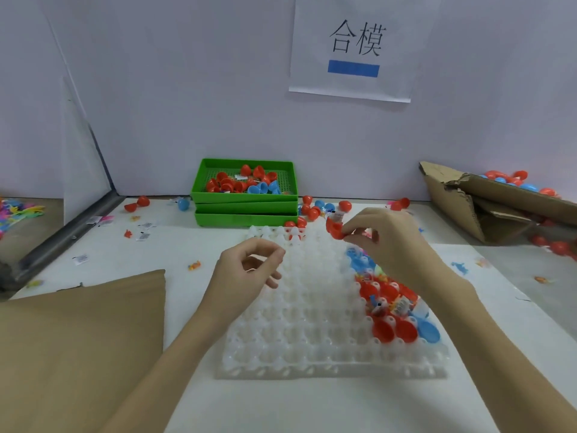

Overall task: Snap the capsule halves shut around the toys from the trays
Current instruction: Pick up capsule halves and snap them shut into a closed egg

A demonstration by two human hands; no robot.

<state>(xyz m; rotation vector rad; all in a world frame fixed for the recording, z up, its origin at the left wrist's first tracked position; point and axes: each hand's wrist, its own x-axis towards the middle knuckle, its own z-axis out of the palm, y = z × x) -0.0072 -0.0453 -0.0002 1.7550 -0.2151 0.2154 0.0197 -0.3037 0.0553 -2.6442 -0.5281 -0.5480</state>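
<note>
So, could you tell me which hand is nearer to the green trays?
Right. The right hand, pinching a red capsule, is just right of the green trays; the left hand hangs lower, over the white tray.

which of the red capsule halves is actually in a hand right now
The red capsule half pinched in the right hand, raised above the far end of the white tray. The other red halves sit in tray cups, the green bin or loose on the table.

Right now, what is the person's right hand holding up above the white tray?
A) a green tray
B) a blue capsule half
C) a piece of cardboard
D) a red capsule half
D: the right hand pinches a red capsule half in its fingers above the far end of the white tray, while the left hand holds nothing visible.
</note>
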